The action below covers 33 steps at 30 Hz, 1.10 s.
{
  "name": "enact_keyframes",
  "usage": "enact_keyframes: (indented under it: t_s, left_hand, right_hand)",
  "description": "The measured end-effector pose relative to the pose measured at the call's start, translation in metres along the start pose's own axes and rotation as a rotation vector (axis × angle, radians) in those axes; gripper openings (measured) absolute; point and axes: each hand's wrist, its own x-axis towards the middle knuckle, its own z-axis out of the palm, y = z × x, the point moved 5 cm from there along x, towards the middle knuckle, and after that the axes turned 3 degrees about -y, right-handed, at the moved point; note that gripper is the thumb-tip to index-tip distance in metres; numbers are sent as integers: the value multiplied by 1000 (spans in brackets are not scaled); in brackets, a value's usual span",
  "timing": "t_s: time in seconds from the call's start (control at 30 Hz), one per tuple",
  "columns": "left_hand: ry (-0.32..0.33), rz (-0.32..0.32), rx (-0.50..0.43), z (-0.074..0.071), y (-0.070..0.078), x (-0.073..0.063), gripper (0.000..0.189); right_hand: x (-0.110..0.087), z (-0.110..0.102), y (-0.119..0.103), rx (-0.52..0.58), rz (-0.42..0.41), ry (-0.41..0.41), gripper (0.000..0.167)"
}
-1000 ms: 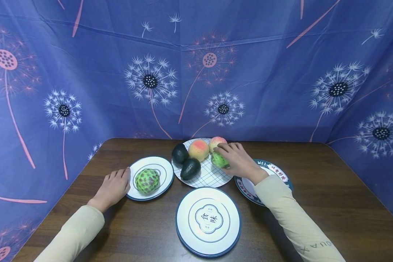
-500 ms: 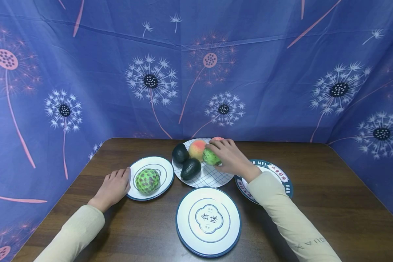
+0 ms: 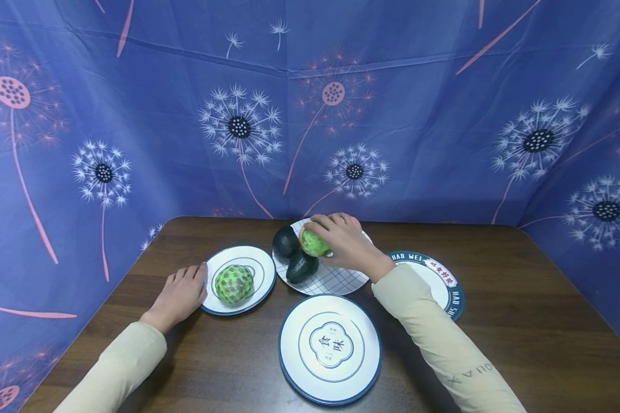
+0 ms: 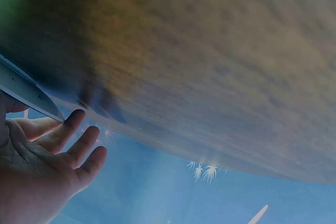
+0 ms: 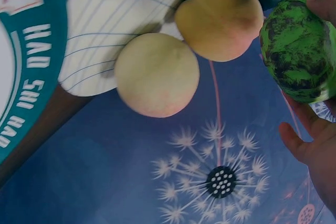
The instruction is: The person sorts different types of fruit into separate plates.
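Observation:
My right hand point(image 3: 341, 241) grips a green, dark-speckled round fruit point(image 3: 314, 243), held just above the back of a checked white plate point(image 3: 336, 279). The right wrist view shows the same fruit point(image 5: 299, 48) in my fingers, with two peaches point(image 5: 157, 74) point(image 5: 220, 18) on the checked plate point(image 5: 100, 30) beyond it. Two dark avocados point(image 3: 286, 241) point(image 3: 302, 267) lie on that plate's left side. My left hand point(image 3: 178, 295) rests flat on the table, fingers straight, touching the rim of a blue-rimmed plate point(image 3: 260, 289) that holds another green speckled fruit point(image 3: 232, 284).
A white plate with a blue rim and a centre emblem point(image 3: 329, 347) sits at the front middle. A teal-rimmed plate with lettering point(image 3: 439, 275) lies to the right, partly under my right forearm. Blue dandelion-print cloth walls in the dark wooden table point(image 3: 522, 321) on three sides.
My right hand has lifted the green fruit off the right side of the checked plate and carried it left and back, above the avocados. My left hand has stayed put.

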Motion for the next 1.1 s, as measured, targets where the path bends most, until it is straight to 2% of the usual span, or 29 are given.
enact_keyframes:
  t_s: [0.23, 0.7, 1.1]
  left_hand:
    - [7, 2, -1, -1, 0, 0, 47]
    - [0, -1, 0, 1, 1, 0, 48]
    - [-14, -3, -6, 1, 0, 0, 48]
  right_hand:
    - [14, 2, -10, 43, -10, -32, 77]
    - [40, 13, -40, -11, -70, -74, 75]
    - [59, 29, -62, -7, -110, -71, 77]
